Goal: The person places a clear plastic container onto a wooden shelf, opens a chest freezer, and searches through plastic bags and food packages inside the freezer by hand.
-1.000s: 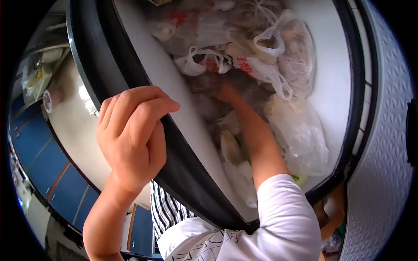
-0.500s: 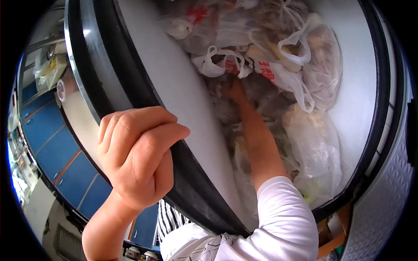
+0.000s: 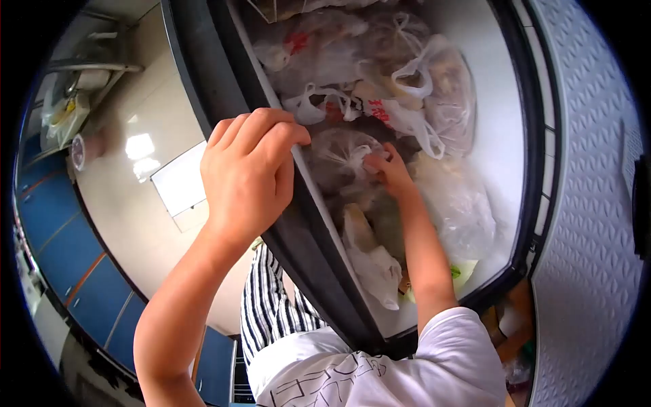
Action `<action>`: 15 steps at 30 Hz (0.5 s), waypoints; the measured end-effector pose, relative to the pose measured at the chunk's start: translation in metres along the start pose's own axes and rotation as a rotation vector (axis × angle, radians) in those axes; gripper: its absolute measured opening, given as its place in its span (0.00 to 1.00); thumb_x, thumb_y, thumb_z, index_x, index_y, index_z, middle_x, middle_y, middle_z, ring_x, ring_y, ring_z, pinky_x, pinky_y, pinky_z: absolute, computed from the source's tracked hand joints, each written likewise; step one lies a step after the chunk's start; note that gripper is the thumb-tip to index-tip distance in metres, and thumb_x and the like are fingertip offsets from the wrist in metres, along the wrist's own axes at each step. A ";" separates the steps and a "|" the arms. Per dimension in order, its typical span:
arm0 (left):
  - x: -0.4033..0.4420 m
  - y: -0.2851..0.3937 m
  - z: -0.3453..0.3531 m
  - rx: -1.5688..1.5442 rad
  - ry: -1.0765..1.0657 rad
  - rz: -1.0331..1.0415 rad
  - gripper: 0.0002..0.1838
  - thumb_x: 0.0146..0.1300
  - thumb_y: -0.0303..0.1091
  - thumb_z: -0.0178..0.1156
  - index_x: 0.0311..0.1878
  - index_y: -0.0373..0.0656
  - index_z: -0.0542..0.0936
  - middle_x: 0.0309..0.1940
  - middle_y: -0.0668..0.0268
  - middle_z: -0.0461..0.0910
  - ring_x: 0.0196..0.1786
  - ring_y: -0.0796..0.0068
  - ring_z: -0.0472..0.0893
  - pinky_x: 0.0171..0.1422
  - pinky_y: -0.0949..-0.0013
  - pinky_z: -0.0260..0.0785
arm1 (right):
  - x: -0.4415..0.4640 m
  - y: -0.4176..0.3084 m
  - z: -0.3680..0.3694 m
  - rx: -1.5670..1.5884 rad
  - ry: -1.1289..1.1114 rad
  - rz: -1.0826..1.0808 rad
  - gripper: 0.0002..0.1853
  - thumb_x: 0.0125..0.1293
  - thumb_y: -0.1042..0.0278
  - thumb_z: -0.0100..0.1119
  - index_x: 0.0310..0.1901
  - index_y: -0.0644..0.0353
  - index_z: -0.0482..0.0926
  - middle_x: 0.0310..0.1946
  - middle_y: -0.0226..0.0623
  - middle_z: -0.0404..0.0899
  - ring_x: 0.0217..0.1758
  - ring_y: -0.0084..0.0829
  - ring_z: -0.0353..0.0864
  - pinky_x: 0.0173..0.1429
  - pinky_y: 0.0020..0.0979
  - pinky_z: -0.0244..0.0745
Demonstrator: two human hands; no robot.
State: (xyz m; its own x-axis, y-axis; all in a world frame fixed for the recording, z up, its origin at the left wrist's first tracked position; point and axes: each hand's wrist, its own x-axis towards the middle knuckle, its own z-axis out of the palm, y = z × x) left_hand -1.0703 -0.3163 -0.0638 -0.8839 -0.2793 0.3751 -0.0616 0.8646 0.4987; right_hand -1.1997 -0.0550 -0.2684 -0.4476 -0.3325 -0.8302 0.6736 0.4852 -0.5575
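Observation:
With its fingers bent over the black rim [image 3: 298, 237] of a chest freezer, my left hand [image 3: 251, 169] grips the near-left edge. My right hand [image 3: 390, 168] is down inside, its fingers closed on the gathered top of a clear plastic bag [image 3: 336, 150]. What the bag contains is hard to make out. Just beyond it lies a white carrier bag with red print [image 3: 400, 119], its handles loose. To the right of my right forearm sits a large translucent bag [image 3: 458, 203]. A whitish wrapped bundle [image 3: 371, 261] lies nearer to me, against the left wall.
More bagged items [image 3: 319, 51] fill the far end of the freezer. The white inner wall [image 3: 498, 102] rises on the right, beside a textured grey panel [image 3: 583, 169]. Blue cabinets [image 3: 64, 230] stand at the left across a tiled floor [image 3: 163, 88].
My right hand has come up from deep among the bags and now holds the clear bag's top. The view has shifted; my left hand stays on the rim.

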 end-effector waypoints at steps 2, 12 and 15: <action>0.000 0.000 -0.002 -0.005 0.011 -0.015 0.11 0.44 0.16 0.57 0.30 0.46 0.76 0.33 0.70 0.78 0.35 0.67 0.78 0.41 0.68 0.68 | -0.030 -0.008 -0.007 0.102 0.009 -0.023 0.43 0.51 0.67 0.70 0.67 0.64 0.59 0.48 0.39 0.76 0.48 0.32 0.77 0.50 0.33 0.74; -0.004 0.003 -0.005 -0.018 -0.052 -0.077 0.13 0.47 0.15 0.54 0.34 0.43 0.78 0.37 0.65 0.79 0.41 0.63 0.78 0.49 0.65 0.69 | -0.087 -0.035 0.001 0.888 -0.324 -0.411 0.32 0.62 0.51 0.54 0.65 0.59 0.66 0.64 0.38 0.70 0.67 0.40 0.67 0.73 0.44 0.58; -0.004 0.003 -0.006 -0.021 -0.051 -0.091 0.13 0.47 0.14 0.54 0.34 0.43 0.78 0.37 0.64 0.79 0.42 0.62 0.78 0.49 0.64 0.69 | -0.089 -0.039 0.014 1.100 -0.505 -0.387 0.29 0.63 0.48 0.51 0.63 0.54 0.69 0.61 0.37 0.73 0.63 0.38 0.71 0.61 0.41 0.72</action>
State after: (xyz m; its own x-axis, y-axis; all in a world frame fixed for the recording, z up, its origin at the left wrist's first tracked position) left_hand -1.0644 -0.3154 -0.0590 -0.8978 -0.3338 0.2873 -0.1333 0.8276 0.5452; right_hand -1.1780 -0.0558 -0.1728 -0.6140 -0.6893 -0.3846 0.7886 -0.5569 -0.2608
